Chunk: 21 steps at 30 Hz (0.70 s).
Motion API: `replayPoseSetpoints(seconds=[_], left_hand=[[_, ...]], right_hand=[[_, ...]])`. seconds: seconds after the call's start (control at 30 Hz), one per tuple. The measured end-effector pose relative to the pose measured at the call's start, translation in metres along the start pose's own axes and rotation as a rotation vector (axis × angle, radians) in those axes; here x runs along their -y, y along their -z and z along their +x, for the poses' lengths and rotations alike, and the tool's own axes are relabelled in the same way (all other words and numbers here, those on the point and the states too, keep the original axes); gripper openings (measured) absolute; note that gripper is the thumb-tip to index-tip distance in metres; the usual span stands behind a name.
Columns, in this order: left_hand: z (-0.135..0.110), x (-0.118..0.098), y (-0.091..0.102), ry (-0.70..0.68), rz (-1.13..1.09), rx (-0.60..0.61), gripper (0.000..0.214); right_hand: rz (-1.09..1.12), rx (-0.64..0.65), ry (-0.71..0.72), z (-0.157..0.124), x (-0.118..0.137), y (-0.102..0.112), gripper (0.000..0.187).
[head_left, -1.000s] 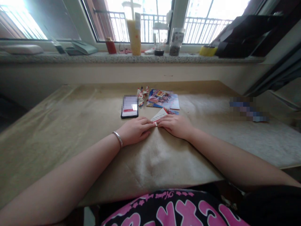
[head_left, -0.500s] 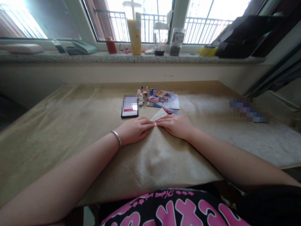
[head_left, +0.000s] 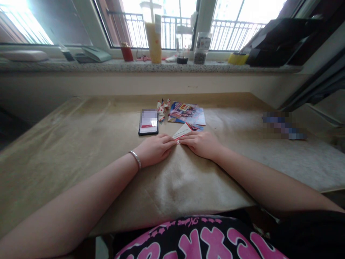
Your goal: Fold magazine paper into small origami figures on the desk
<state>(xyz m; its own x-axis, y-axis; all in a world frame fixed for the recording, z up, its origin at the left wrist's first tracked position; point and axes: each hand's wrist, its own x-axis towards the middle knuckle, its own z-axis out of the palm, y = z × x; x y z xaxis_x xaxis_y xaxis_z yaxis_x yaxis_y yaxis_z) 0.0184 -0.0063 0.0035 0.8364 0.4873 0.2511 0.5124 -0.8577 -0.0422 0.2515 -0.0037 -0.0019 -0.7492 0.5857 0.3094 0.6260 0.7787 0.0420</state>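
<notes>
A partly folded sheet of printed paper (head_left: 183, 130), white with red edging and a colourful picture side, lies on the table in front of me. My left hand (head_left: 157, 148), with a silver bangle at its wrist, has its fingertips on the paper's lower left corner. From the other side my right hand (head_left: 201, 143) presses its fingers over the lower right part and hides much of it. Both hands have their fingers close together, and the fingertips nearly meet at the near edge of the paper.
Beyond the paper lie a stack of colourful leaflets (head_left: 187, 113) and a folded paper figure (head_left: 162, 109). A phone (head_left: 148, 127) rests left of them. A blurred item (head_left: 283, 126) is far right on the cloth-covered table (head_left: 81, 144). Cups and jars stand on the windowsill (head_left: 107, 66).
Almost nothing differs. Both hands stay on the folded paper, and the view has shifted very slightly.
</notes>
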Motion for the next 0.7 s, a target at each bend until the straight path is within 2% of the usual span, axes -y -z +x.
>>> replayPoseSetpoints(seconds=[0.13, 0.43, 0.7], left_hand=[[-0.001, 0.003, 0.002, -0.025, -0.013, 0.013, 0.031], [0.004, 0.000, 0.017, -0.060, 0.121, 0.096, 0.029], [0.002, 0.004, 0.017, -0.045, 0.115, 0.165, 0.029]], right_hand=[[0.008, 0.009, -0.016, 0.000, 0.000, 0.000, 0.033], [0.045, -0.009, -0.022, 0.000, 0.000, -0.001, 0.032], [0.005, 0.004, -0.015, -0.001, -0.001, -0.003, 0.033]])
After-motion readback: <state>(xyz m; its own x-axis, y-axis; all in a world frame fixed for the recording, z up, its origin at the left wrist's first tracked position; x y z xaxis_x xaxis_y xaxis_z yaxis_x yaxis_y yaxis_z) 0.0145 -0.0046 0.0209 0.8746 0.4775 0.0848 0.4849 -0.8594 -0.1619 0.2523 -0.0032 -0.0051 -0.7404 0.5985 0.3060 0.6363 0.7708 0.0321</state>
